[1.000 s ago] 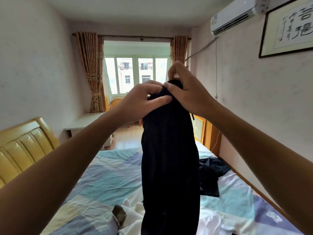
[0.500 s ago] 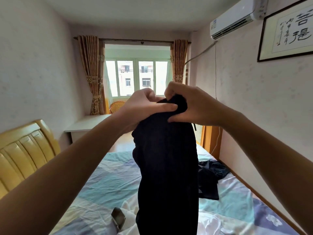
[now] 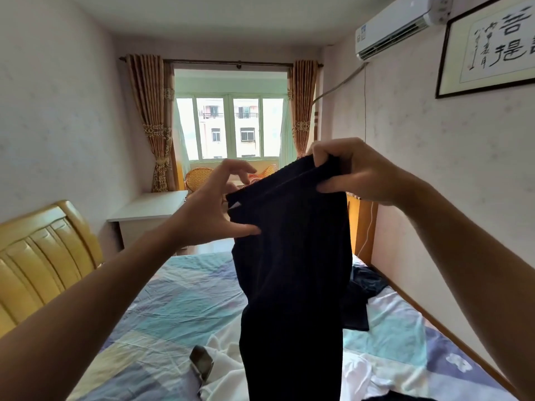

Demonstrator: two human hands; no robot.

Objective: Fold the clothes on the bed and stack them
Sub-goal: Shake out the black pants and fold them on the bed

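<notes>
sunlit window (image 3: 230, 127) and curtains fill the far wall beyond our hands, with a bed (image 3: 179, 308) in patchwork sheets below them. we hold dark trousers (image 3: 292, 270) up in the air: our right hand (image 3: 354, 172) pinches the upper corner of the waistband, fingers curled over the cloth, while our left hand (image 3: 215, 205) is spread apart, its thumb touching the waistband's lower side. white clothes (image 3: 228, 369) lie on the bed beneath our left hand, another dark garment (image 3: 362, 299) beneath our right
</notes>
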